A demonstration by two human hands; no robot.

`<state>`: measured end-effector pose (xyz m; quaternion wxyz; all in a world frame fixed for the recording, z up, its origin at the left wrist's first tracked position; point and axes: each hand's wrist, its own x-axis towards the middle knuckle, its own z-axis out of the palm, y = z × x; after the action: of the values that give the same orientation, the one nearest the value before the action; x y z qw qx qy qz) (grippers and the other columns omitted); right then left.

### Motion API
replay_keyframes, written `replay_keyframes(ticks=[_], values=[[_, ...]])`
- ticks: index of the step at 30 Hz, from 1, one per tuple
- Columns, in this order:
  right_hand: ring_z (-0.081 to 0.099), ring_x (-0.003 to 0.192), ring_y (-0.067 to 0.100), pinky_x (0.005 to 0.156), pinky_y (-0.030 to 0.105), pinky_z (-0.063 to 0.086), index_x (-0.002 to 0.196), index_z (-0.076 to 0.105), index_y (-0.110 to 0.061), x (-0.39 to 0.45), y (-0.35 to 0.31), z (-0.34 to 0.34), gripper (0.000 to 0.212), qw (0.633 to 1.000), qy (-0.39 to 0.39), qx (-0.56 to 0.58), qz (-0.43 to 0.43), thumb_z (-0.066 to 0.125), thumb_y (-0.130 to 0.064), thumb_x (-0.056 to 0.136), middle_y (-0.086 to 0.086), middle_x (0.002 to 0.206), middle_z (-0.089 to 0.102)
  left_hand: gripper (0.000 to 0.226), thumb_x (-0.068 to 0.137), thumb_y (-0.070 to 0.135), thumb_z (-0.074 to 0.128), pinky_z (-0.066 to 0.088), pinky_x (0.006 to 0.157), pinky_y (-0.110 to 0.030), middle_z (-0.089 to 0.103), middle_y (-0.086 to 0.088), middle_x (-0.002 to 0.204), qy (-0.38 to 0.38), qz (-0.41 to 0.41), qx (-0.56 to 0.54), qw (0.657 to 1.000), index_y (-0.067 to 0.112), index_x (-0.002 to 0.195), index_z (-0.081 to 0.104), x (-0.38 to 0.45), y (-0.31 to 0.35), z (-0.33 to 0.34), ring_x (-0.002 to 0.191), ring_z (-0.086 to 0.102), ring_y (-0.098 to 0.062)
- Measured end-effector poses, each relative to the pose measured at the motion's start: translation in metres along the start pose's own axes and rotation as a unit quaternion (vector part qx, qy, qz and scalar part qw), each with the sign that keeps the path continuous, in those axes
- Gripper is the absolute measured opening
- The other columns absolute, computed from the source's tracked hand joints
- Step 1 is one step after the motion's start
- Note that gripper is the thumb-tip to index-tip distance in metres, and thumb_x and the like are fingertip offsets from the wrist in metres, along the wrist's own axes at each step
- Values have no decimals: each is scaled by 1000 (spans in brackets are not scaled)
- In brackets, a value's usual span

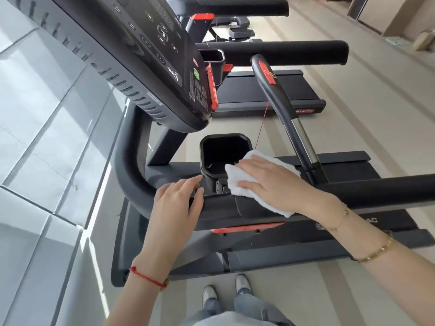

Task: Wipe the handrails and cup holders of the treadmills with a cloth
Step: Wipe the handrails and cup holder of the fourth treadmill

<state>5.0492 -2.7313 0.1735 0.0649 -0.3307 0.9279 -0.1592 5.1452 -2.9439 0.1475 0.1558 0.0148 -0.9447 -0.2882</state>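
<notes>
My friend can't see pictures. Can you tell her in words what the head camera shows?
A person's right hand presses a white cloth against the rim of a treadmill's black cup holder. The left hand rests on the black handrail beside it. More treadmills stand in a row behind.

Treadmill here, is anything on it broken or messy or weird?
Nothing looks broken or spilled. The right hand presses a white cloth by the rim of the black cup holder, and the left hand rests on the handrail. A thin red cord hangs near the console, which looks like part of the machine.
</notes>
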Motion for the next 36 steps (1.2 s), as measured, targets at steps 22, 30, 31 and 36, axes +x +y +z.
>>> replay_keyframes(ticks=[22, 30, 31, 36], values=[[51, 58, 20, 60, 26, 33, 70, 53, -16, -102, 84, 5, 36, 937, 299, -96, 155, 47, -45, 91, -4, 59, 53, 23, 96, 23, 56, 38, 96, -35, 63, 5, 108, 19, 30, 27, 999, 17, 115, 68, -4, 108, 79, 103, 54, -18], [56, 61, 16, 62, 27, 41, 74, 59, -16, -134, 155, -10, 39, 944, 317, -86, 29, 45, -44, 96, -5, 63, 58, 19, 97, 20, 54, 33, 100, -33, 68, 7, 103, 48, 6, 48, 998, 20, 108, 70, -2, 194, 142, 95, 60, -16], [53, 57, 16, 59, 25, 37, 70, 55, -17, -143, 175, -17, 39, 940, 323, -103, 45, 44, -44, 96, -5, 59, 54, 20, 97, 22, 54, 32, 102, -35, 69, 7, 104, 52, -1, 58, 997, 20, 109, 70, -2, 203, 149, 97, 60, -16], [48, 49, 23, 56, 26, 25, 64, 42, -19, -193, 269, -52, 34, 923, 334, -147, 122, 47, -40, 90, -3, 52, 46, 22, 99, 25, 51, 29, 111, -44, 69, 3, 107, 59, -21, 89, 994, 19, 110, 69, -1, 248, 186, 102, 61, -18]])
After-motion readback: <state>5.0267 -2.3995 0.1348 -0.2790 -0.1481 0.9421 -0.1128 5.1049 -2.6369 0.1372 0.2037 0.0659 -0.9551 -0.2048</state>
